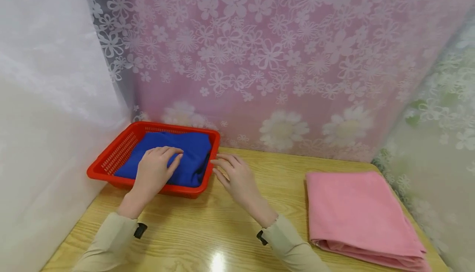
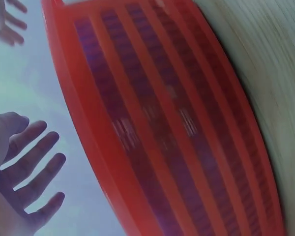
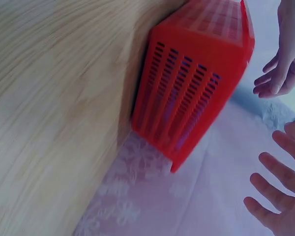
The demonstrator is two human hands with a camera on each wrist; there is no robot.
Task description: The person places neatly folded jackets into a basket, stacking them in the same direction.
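A red plastic basket (image 1: 97,172) with slotted sides stands on the left of the table, and a blue cloth (image 1: 193,148) lies folded inside it. My left hand (image 1: 156,169) is over the basket's front part, overlapping the cloth in the head view. In the left wrist view its fingers (image 2: 39,169) are spread above the rim, with nothing held. Just off the basket's right side is my right hand (image 1: 235,179), its loosely bent fingers pointing toward the rim. The right wrist view shows those fingers (image 3: 273,194) apart and holding nothing.
A folded pink cloth (image 1: 356,210) lies on the right of the wooden table (image 1: 208,230). Behind the table hangs a pink flowered curtain (image 1: 259,57), close to the basket's back edge. A whitish sheet (image 1: 44,111) hangs along the left side.
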